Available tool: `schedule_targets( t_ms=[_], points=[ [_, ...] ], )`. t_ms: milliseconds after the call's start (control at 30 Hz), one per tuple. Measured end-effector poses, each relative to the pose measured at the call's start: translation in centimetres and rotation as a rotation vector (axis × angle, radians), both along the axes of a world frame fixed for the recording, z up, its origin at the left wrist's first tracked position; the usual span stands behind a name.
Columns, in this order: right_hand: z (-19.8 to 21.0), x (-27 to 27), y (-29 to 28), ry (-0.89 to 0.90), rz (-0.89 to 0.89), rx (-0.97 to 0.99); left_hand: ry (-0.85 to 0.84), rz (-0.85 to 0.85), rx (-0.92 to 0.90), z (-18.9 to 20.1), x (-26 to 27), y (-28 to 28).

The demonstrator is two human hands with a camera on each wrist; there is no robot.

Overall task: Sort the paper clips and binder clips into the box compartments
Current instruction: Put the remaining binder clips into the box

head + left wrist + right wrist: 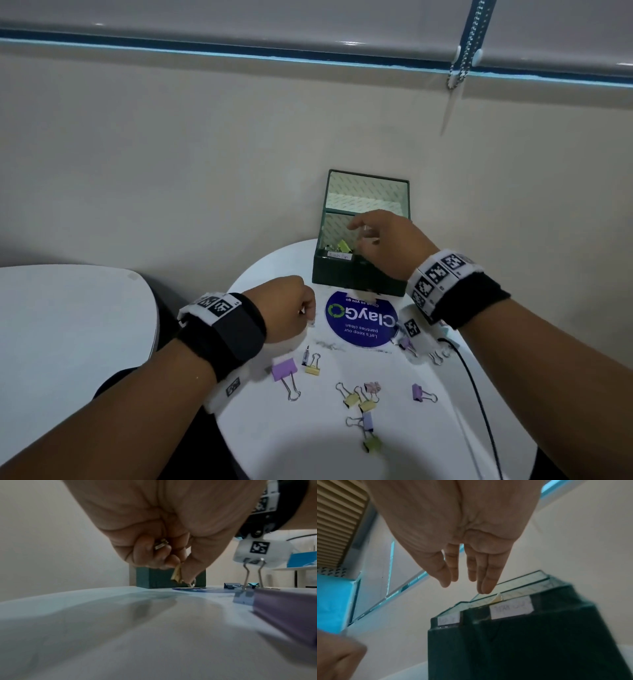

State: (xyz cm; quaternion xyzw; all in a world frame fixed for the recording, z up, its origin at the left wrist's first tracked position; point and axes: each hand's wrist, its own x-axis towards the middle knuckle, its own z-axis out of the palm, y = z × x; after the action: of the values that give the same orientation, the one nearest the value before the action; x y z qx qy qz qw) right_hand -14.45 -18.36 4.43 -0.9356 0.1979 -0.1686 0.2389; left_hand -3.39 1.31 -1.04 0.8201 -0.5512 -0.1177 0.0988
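Observation:
A dark green box (356, 279) with compartments stands at the back of the round white table (308, 428). Its front left compartment holds a yellow binder clip (343, 245). My right hand (363, 233) hovers over the box's front part, fingers straight and empty, as the right wrist view shows (465, 580) above the box (522, 642). My left hand (306, 313) rests curled on the table left of the box. In the left wrist view that hand (180, 566) pinches a small yellow binder clip (176, 576), with more metal pieces (160, 545) tucked in its curled fingers.
Several binder clips lie loose on the table: a large purple one (284, 370), small yellow ones (312, 368), a pink one (372, 387), a purple one (419, 392). A round blue sticker (359, 318) sits before the box. A black cable (472, 383) runs along the right.

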Motion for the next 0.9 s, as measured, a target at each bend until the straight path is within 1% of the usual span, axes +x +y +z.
schedule_targets(
  t_ms=[67, 133, 200, 233, 300, 367, 400, 500, 567, 667, 733, 800, 900],
  points=[
    [-0.8, -2.5, -0.2, -0.031, 0.017, -0.025, -0.013, -0.015, -0.03, 0.5, 0.6, -0.2],
    [-2.0, -5.7, -0.9, 0.021, -0.009, -0.038, -0.028, -0.024, -0.04, 1.4, 1.1, -0.4],
    [-3.2, -8.9, -2.3, 0.089, -0.091, -0.034, -0.019, -0.012, -0.073, 2.8, 1.5, -1.2],
    [-3.6, -10.3, -3.0, 0.136, -0.143, -0.02, -0.022, 0.0, -0.099, 3.5, 1.7, -1.8],
    [-4.0, -12.4, -4.0, 0.287, -0.219, 0.017, -0.025, 0.037, -0.161, 4.8, 2.3, -3.6],
    [-4.4, -13.6, -4.4, 0.438, -0.234, 0.008, -0.006, 0.087, -0.225, 5.6, 2.8, -5.7],
    [-4.6, -13.9, -4.5, 0.474, -0.235, -0.004, 0.018, 0.121, -0.258, 5.9, 2.9, -6.8],
    [-5.3, -14.2, -4.6, 0.465, -0.248, -0.016, 0.11, 0.215, -0.339, 5.7, 2.5, -9.4],
    [-5.6, -14.1, -4.7, 0.443, -0.251, -0.024, 0.132, 0.239, -0.362, 5.3, 2.1, -10.6],
    [-5.9, -13.9, -4.6, 0.424, -0.264, -0.029, 0.085, 0.228, -0.339, 4.8, 1.8, -11.5],
    [-6.0, -13.8, -4.3, 0.427, -0.257, 0.002, 0.039, 0.197, -0.305, 4.8, 1.8, -11.3],
    [-6.2, -13.8, -3.9, 0.433, -0.231, 0.023, -0.018, 0.145, -0.262, 4.9, 2.1, -10.9],
    [-6.5, -13.8, -3.5, 0.459, -0.197, -0.004, -0.091, 0.058, -0.217, 5.4, 2.1, -9.6]
  ],
)
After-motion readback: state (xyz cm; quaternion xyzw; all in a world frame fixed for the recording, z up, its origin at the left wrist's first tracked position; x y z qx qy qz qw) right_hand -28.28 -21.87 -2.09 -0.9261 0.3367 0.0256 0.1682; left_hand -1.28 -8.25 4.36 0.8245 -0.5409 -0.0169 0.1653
